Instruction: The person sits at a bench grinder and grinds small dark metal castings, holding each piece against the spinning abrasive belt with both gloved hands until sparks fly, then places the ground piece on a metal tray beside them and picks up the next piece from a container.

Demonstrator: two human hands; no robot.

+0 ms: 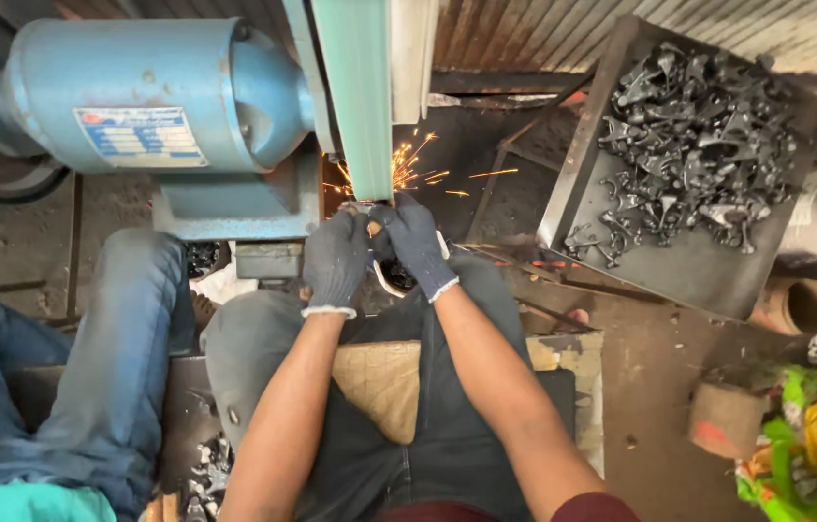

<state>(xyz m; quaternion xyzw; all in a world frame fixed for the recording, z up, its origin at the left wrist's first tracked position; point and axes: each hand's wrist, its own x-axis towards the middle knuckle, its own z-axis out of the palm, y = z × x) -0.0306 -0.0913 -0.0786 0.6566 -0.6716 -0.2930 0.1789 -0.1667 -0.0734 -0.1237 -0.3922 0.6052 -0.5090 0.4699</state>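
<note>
Both my hands wear dark grey gloves. My left hand (335, 261) and my right hand (414, 244) together pinch a small metal part (364, 207) and press it against the green grinding belt (362, 97). Orange sparks (428, 169) fly off to the right of the contact point. The part is mostly hidden by my fingers. A blue electric motor (138, 92) sits left of the belt. My knees in grey trousers frame a white bowl (391, 280) holding dark pieces below my hands.
A dark metal tray (621, 242) on the right holds several black forged metal parts (694, 145). Another person's leg in blue jeans (109, 358) sits at my left. A pipe end (800, 304), a wooden block (726, 418) and colourful bags (815, 445) lie on the floor at right.
</note>
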